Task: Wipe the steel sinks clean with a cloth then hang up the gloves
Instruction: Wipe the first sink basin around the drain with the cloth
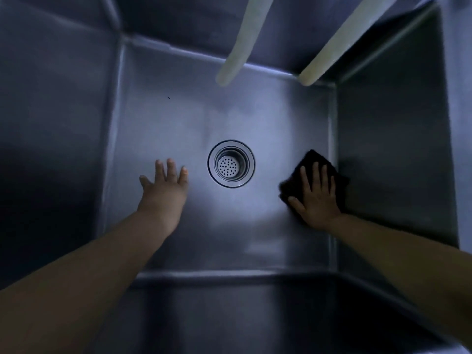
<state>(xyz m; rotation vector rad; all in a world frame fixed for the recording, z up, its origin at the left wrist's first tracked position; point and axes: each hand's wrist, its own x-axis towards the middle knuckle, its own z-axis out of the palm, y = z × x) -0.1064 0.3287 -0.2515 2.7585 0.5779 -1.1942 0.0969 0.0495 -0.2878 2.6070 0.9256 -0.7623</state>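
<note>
I look straight down into a deep steel sink (194, 116). My right hand (316, 198) lies flat with spread fingers on a black cloth (310, 159), pressing it onto the sink floor close to the right wall. My left hand (166, 186) is open with straight fingers, over the sink floor to the left of the round drain (231, 163); whether it touches the steel I cannot tell. No gloves are in view.
Two pale tubes hang down into the sink from above, one (242, 39) at the middle back and one (339, 42) at the back right corner. Steep steel walls (393, 139) close in on all sides.
</note>
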